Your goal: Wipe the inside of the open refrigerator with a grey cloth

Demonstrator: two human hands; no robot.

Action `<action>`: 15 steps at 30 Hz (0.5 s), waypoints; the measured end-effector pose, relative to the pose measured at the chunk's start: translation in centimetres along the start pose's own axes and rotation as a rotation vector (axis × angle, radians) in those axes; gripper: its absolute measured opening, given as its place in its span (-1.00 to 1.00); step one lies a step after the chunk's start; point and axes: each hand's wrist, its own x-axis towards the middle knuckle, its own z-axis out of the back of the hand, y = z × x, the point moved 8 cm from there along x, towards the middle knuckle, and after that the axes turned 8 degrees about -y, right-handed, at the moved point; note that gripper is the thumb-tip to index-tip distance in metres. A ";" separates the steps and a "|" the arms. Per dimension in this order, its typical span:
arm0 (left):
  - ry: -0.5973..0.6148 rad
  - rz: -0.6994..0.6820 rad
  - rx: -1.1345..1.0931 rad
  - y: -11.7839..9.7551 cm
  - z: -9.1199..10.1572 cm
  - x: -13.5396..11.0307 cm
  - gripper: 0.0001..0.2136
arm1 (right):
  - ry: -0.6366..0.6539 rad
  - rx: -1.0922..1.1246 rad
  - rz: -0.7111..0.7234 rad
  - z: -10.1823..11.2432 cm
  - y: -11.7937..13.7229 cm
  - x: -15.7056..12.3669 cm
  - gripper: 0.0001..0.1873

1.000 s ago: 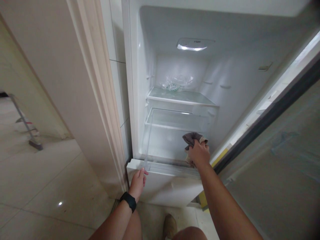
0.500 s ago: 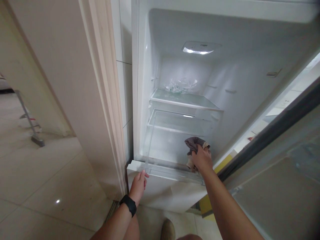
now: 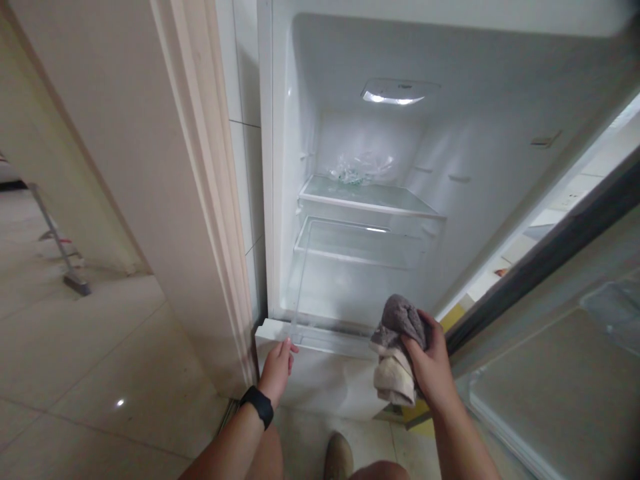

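My right hand (image 3: 434, 363) grips a bunched cleaning cloth (image 3: 400, 333), grey on top and cream below, in front of the open fridge's lower right part. My left hand (image 3: 278, 365), with a black band at its wrist, pinches the front left corner of a clear shelf (image 3: 330, 339). That clear panel juts forward over the white lower front (image 3: 320, 380) of the fridge. Its right front corner is hidden behind the cloth.
Inside the fridge, a crumpled clear plastic bag (image 3: 363, 168) lies on a glass shelf (image 3: 370, 193) under the lit lamp (image 3: 395, 93). The open fridge door (image 3: 560, 380) stands at right. A door frame (image 3: 200, 167) rises at left; a broom (image 3: 75, 283) stands beyond it.
My right hand has drawn the cloth off the clear shelf, back toward me and slightly right. My left hand keeps its place at the shelf corner.
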 end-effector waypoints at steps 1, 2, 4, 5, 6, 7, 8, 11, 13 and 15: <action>0.000 -0.005 0.012 0.0 0.2 0.1 -0.29 | 0.009 0.039 -0.067 0.7 -1.5 -1.9 -0.17; -0.003 -0.012 0.027 0.0 0.3 0.3 -0.29 | 0.036 0.070 -0.127 1.2 -3.2 -3.8 -0.12; -0.017 -0.026 0.060 0.0 0.8 0.6 -0.34 | 0.095 0.124 -0.219 1.7 -6.7 -7.4 -0.03; -0.034 -0.029 0.077 0.0 1.2 0.8 -0.36 | 0.117 0.153 -0.274 1.7 -8.4 -9.0 0.02; -0.059 -0.030 0.090 0.0 1.5 0.9 -0.38 | 0.136 0.180 -0.333 1.7 -10.1 -10.2 0.06; -0.089 -0.029 0.101 -0.1 1.9 1.0 -0.38 | 0.141 0.201 -0.393 1.6 -11.6 -11.2 0.09; -0.119 -0.028 0.108 -0.3 2.3 1.1 -0.37 | 0.146 0.220 -0.445 1.4 -12.9 -11.8 0.11; -0.166 -0.031 0.122 -1.0 2.9 1.0 -0.32 | 0.129 0.256 -0.508 0.6 -14.9 -12.0 0.07; -0.163 -0.036 0.123 -1.5 2.8 0.8 -0.34 | 0.103 0.277 -0.514 -0.1 -15.4 -11.4 0.06; -0.149 -0.035 0.113 -1.9 2.5 0.7 -0.36 | 0.048 0.306 -0.534 -0.7 -16.0 -10.8 0.08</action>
